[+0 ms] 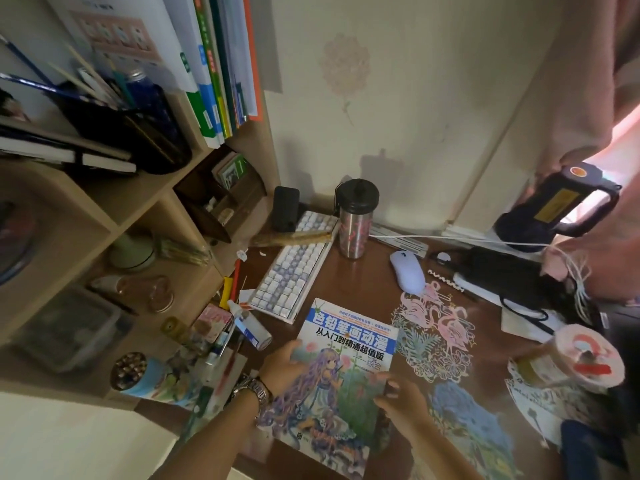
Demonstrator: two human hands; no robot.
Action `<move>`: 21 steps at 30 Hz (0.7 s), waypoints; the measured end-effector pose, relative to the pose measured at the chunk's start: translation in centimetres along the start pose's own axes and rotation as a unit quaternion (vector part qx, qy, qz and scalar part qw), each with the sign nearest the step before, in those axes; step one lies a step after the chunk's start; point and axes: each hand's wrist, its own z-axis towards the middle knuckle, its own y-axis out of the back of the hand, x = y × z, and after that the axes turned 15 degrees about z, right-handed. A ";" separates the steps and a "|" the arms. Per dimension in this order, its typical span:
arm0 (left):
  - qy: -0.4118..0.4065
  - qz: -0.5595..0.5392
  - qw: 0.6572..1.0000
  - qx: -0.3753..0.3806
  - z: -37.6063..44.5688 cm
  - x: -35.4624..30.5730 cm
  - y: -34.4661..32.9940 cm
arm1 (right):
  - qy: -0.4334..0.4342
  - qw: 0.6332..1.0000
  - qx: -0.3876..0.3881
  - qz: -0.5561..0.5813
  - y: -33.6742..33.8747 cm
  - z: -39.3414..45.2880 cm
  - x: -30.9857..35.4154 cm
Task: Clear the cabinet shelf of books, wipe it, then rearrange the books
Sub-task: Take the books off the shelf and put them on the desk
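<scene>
Two hands held one book flat on the desk, near its front edge. The left hand gripped the left edge, thumb over the cover; the right hand pinched the right edge, fingers curled on it. The book was a large, thin paperback with a glossy illustrated cover. By my judgement it would be light, apt to bend if lifted by one corner, and somewhat slippery; the two long edges, as taken, were the sound places to hold it.

More books stood upright on the upper shelf of the wooden cabinet, glossy spines leaning together, so clearing looked unfinished. Beside them a dark mesh pen holder bristled with pencils.

Beyond the book lay a pale keyboard, a steel tumbler with a black lid, and a smooth mouse. A lacy paper cutout of flamingos lay just right of the book. No wiping cloth could be identified.
</scene>
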 end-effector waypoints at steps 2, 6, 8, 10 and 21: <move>-0.024 0.075 0.997 0.000 -0.5 -0.7 0.9 | 0.015 0.998 0.030 -0.056 0.6 -0.1 1.0; -0.073 0.152 0.984 -0.055 -2.0 -2.5 3.1 | 0.052 0.982 0.069 -0.165 1.9 -0.9 3.8; -0.091 0.176 0.977 -0.080 -3.0 -3.6 4.6 | 0.070 0.974 0.052 -0.208 2.5 -1.6 5.8; -0.115 0.207 0.965 -0.114 -4.0 -4.5 6.4 | 0.104 0.963 0.043 -0.244 3.0 -2.5 8.4; -0.133 0.322 0.866 -0.357 -14.2 -10.8 18.5 | 0.304 0.915 -0.030 -0.264 5.2 -10.3 24.0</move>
